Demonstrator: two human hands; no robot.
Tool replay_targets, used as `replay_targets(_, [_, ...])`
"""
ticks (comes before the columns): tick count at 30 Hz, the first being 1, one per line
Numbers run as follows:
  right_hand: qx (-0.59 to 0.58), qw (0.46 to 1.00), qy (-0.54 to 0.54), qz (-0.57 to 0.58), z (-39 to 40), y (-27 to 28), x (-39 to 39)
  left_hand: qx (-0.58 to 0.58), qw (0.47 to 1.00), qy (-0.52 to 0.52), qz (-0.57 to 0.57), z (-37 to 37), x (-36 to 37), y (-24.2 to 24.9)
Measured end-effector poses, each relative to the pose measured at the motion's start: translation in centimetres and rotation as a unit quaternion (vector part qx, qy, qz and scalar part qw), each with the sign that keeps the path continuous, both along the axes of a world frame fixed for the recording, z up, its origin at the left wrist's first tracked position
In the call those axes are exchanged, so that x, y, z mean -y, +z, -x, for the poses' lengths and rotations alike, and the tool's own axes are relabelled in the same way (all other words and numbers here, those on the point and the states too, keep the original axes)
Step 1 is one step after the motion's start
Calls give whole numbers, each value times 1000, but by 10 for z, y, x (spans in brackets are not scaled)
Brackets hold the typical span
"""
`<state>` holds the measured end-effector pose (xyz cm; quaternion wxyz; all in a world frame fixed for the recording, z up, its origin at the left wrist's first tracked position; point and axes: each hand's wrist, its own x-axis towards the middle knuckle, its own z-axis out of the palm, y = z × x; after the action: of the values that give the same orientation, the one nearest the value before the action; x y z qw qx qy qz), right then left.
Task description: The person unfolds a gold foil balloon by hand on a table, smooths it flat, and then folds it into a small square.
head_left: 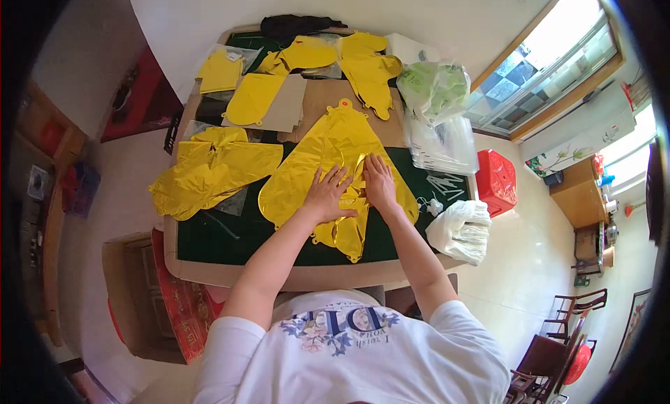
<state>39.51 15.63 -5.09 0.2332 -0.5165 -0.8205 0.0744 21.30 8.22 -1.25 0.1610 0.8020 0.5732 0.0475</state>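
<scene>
A large yellow foil sheet [300, 173], roughly triangular with small tabs along its edge, lies on the dark green table top. My left hand [326, 194] rests flat on its middle, fingers spread. Just to the right, my right hand [379, 182] presses on the same foil with its fingers stretched out and close together. Under and between my hands the foil is creased and partly folded. To the left lies a crumpled yellow foil piece [216, 168]. Further back are a folded yellow foil [255, 100] and another one [368, 76].
Clear plastic bags [443, 145] are stacked at the table's right side, with a white plastic bundle [459, 231] at the right corner. A red stool [497, 183] stands beside the table. An open cardboard box [132, 299] is on the floor at the left. Black cloth [296, 27] lies at the back.
</scene>
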Motion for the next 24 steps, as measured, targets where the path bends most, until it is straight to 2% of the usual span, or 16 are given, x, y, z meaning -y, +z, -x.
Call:
replay_targets(2, [-22, 1000, 6, -1, -4, 3, 2, -2, 1000, 0, -6, 0, 0, 1])
replay_targets(4, [-136, 989, 28, 43, -9, 13, 8, -9, 1000, 2, -1, 0, 1, 4])
replay_targets(7, [-87, 993, 62, 48, -18, 24, 25, -13, 1000, -1, -8, 0, 0, 0])
replay_targets(13, [-62, 992, 98, 44, -39, 19, 59, -3, 1000, 0, -18, 1, 0, -3])
replay_targets(17, [-96, 990, 81, 61, -45, 26, 83, 3, 1000, -4, -25, 2, 0, -5])
replay_targets(19, [-19, 993, 103, 54, -45, 32, 95, 6, 999, -6, -34, 2, 0, -7])
replay_targets(24, [12, 992, 107, 72, -50, 33, 119, 23, 999, -5, -48, 3, 1, -9])
